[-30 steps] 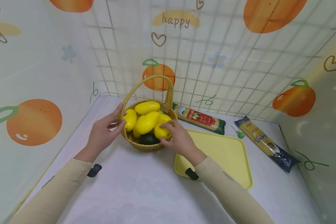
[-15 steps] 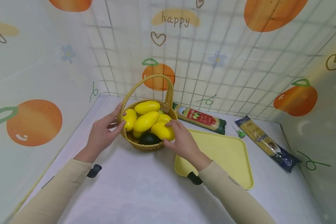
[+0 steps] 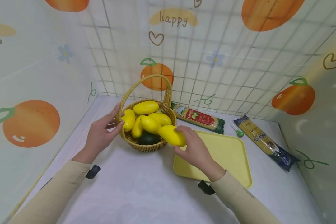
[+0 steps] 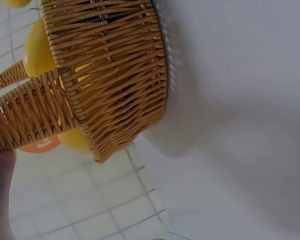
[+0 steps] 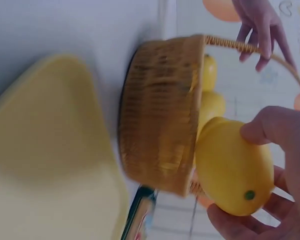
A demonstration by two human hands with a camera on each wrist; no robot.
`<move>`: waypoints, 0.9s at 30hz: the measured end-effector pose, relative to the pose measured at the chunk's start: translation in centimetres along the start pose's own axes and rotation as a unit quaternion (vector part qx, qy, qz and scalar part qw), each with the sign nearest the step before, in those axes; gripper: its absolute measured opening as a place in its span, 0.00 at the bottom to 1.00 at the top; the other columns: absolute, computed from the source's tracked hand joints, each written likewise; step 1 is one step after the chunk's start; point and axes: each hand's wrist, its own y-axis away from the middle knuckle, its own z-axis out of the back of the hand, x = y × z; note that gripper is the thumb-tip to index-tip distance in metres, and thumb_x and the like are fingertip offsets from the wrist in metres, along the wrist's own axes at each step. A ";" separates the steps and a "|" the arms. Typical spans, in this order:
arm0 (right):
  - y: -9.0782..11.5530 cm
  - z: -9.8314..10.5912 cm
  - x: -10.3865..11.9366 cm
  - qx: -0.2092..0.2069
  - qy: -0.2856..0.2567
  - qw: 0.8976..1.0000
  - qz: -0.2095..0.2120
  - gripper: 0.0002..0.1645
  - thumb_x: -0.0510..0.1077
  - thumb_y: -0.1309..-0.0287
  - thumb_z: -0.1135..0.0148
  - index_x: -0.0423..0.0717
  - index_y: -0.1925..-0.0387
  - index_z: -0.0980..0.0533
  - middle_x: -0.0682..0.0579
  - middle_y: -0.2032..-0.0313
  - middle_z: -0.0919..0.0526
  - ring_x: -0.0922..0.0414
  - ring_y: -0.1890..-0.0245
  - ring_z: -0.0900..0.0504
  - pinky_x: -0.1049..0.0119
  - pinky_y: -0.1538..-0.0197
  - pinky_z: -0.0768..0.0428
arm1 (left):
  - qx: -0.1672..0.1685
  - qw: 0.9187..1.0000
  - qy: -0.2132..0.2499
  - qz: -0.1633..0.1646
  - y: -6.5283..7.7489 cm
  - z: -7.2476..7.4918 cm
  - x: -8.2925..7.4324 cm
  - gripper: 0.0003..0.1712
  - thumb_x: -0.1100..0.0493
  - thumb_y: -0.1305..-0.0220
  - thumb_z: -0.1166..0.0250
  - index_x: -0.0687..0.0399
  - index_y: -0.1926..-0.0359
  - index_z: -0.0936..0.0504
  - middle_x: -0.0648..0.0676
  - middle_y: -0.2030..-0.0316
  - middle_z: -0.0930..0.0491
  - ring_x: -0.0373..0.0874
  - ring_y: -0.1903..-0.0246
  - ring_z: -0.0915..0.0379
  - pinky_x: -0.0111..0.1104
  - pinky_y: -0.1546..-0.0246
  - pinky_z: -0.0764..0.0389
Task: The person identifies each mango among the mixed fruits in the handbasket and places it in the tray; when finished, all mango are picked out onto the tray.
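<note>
In the head view my right hand (image 3: 194, 148) pinches a smooth yellow mango (image 3: 172, 135) between thumb and fingers, at the basket's right rim. A small green stem spot shows on this mango (image 5: 235, 167) in the right wrist view. My left hand (image 3: 102, 132) holds the left foot of the handle (image 3: 122, 107) of a woven wicker basket (image 3: 145, 147). Several more yellow mangoes (image 3: 146, 107) are heaped inside, over a dark green rounded fruit (image 3: 148, 138). Only a finger of the left hand (image 4: 1, 187) shows at the handle in the left wrist view.
A yellow tray (image 3: 221, 152) lies right of the basket, partly under my right forearm. Behind it is a red-labelled pasta packet (image 3: 198, 118). A blue-ended packet (image 3: 266, 143) and a small green-ended item (image 3: 240, 133) lie farther right. Printed curtains (image 3: 182, 46) enclose the table.
My right hand has lifted the mango from the heap and drawn it right, towards the tray. A neighbouring mango has shifted in the basket. The left hand stays at the handle.
</note>
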 end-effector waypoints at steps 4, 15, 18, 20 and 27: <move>0.8 0.5 -2.2 -0.031 0.000 0.999 -0.017 0.35 0.45 0.45 0.26 0.47 0.37 0.28 0.48 0.36 0.25 0.47 0.38 0.26 0.50 0.35 0.22 | 0.000 1.000 -0.001 0.001 0.0 0.0 -0.1 0.49 0.68 0.39 0.27 0.38 0.22 0.38 0.58 0.48 0.14 0.56 0.58 0.13 0.44 0.64 0.11; 1.3 -1.0 -8.6 -0.056 -0.024 0.994 -0.092 0.33 0.46 0.43 0.27 0.47 0.36 0.26 0.43 0.37 0.27 0.42 0.39 0.26 0.42 0.34 0.25 | -0.003 1.000 -0.004 -0.003 0.0 -0.1 -0.1 0.49 0.68 0.40 0.27 0.39 0.22 0.38 0.58 0.48 0.14 0.56 0.57 0.13 0.44 0.63 0.11; 1.3 -2.0 -9.4 -0.035 -0.029 0.993 -0.110 0.34 0.46 0.42 0.27 0.48 0.35 0.26 0.43 0.36 0.29 0.42 0.39 0.26 0.43 0.33 0.26 | -0.002 1.000 -0.006 -0.002 0.0 -0.1 -0.1 0.49 0.69 0.40 0.27 0.39 0.22 0.38 0.57 0.48 0.14 0.55 0.57 0.13 0.44 0.63 0.11; 1.4 -2.5 -9.8 -0.021 -0.031 0.992 -0.122 0.35 0.47 0.41 0.27 0.47 0.33 0.26 0.43 0.35 0.30 0.42 0.38 0.26 0.44 0.31 0.27 | -0.001 1.000 -0.007 -0.002 0.0 -0.1 -0.1 0.49 0.69 0.40 0.27 0.39 0.22 0.38 0.57 0.48 0.14 0.55 0.57 0.13 0.43 0.62 0.11; 1.3 -3.3 -10.0 -0.012 -0.025 0.989 -0.143 0.36 0.47 0.43 0.25 0.45 0.36 0.29 0.43 0.36 0.31 0.43 0.41 0.26 0.45 0.31 0.27 | 0.001 1.000 -0.006 0.000 0.0 -0.1 -0.2 0.49 0.69 0.39 0.28 0.39 0.22 0.38 0.57 0.48 0.14 0.56 0.57 0.13 0.43 0.63 0.11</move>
